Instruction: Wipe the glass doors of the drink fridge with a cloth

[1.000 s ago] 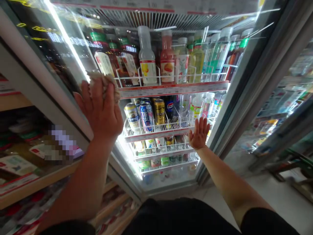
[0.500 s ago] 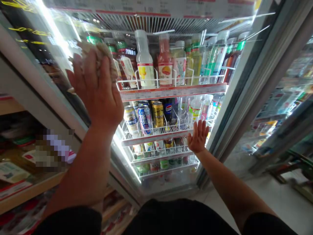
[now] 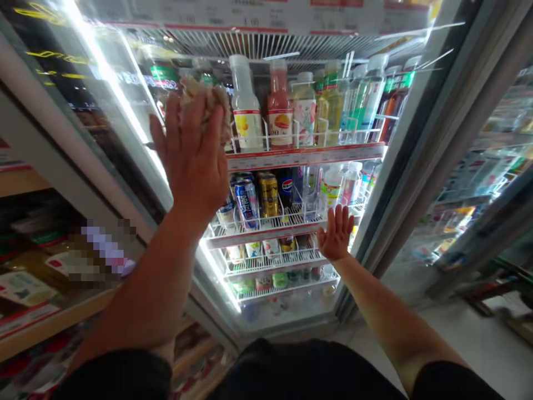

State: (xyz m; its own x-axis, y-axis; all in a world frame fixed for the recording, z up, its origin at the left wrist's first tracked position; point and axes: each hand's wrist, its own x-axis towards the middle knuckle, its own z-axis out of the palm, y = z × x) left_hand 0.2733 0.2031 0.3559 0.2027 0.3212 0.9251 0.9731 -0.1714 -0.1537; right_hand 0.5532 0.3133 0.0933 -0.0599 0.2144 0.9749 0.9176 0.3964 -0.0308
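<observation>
My left hand [image 3: 194, 161] presses a crumpled beige cloth [image 3: 225, 113] against the glass door [image 3: 283, 311] of a lit drinks fridge. Its fingers are stretched over the cloth, which partly shows above and beside them. Behind it, bottles on the upper shelf are partly hidden. Lower and to the right, my right hand [image 3: 336, 236] lies flat against the glass with fingers spread and nothing in it. Through the door, a clear bottle with a yellow label [image 3: 246, 119], a pink bottle [image 3: 280, 119] and a gold can [image 3: 268, 195] are visible.
The grey door frame [image 3: 400, 183] runs down on the right. Another glass-fronted case [image 3: 462, 189] stands beyond it. On the left is a wooden shelf [image 3: 54, 316] with packaged goods. A bright light strip [image 3: 108, 83] runs along the fridge's left side.
My left hand has slid right and slightly down across the glass with the cloth under it. My right hand has stayed almost in place.
</observation>
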